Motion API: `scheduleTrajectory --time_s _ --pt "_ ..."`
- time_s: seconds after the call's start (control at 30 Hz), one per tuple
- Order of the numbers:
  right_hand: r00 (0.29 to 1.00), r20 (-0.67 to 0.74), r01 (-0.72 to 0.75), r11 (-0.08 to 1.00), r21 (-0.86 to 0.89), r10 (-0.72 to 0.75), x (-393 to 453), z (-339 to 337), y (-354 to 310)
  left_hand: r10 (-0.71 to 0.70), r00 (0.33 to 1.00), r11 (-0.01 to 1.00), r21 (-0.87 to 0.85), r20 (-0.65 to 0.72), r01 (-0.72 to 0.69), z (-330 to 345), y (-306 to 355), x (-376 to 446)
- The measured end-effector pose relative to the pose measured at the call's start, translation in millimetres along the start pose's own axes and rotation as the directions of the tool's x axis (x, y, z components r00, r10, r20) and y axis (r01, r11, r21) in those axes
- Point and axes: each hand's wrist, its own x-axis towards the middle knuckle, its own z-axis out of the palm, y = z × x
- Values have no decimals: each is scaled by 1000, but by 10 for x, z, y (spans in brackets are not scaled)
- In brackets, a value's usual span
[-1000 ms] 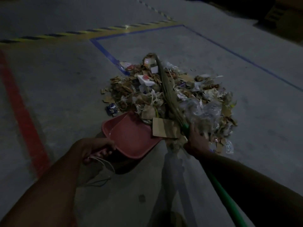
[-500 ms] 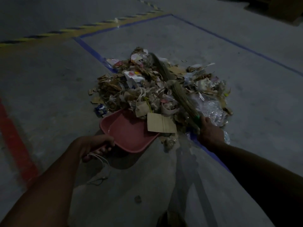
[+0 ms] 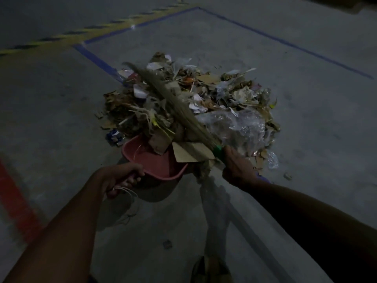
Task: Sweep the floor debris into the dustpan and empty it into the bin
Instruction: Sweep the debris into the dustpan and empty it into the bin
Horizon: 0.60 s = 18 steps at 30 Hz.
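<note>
A heap of debris (image 3: 228, 92) made of cardboard scraps, paper and clear plastic lies on the grey concrete floor. A red dustpan (image 3: 155, 162) sits tilted at the heap's near edge, and my left hand (image 3: 122, 176) grips its handle. A cardboard piece (image 3: 189, 153) overhangs the pan's right rim. My right hand (image 3: 237, 168) holds the green neck of a straw broom (image 3: 173, 103), whose bristles lie slanted across the heap toward the upper left. No bin is in view.
Blue floor tape (image 3: 98, 60) outlines a rectangle around the heap. A yellow-black hazard stripe (image 3: 85, 31) runs along the far left, and a red line (image 3: 14, 201) crosses the near left. My foot (image 3: 210, 270) shows at the bottom edge. A small scrap (image 3: 167, 244) lies near it.
The broom's bristles have swung from pointing straight away to slanting up-left across the heap. My right hand has shifted slightly; the dustpan has stayed at the heap's edge.
</note>
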Motion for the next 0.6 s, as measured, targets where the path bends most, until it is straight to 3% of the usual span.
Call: scheduleTrajectory --time_s 0.17,0.3,0.6 --pt "971 -195 -161 982 -102 139 114 -194 138 1 1000 1000 -15 -3 -1 27 -13 -43" --pt "976 -151 -188 957 -223 157 79 -204 294 15 1000 1000 -10 -8 -15 23 -33 -54" --pt "1000 11 -21 984 -175 24 -162 -29 286 -7 1000 999 52 8 7 89 -14 -182"
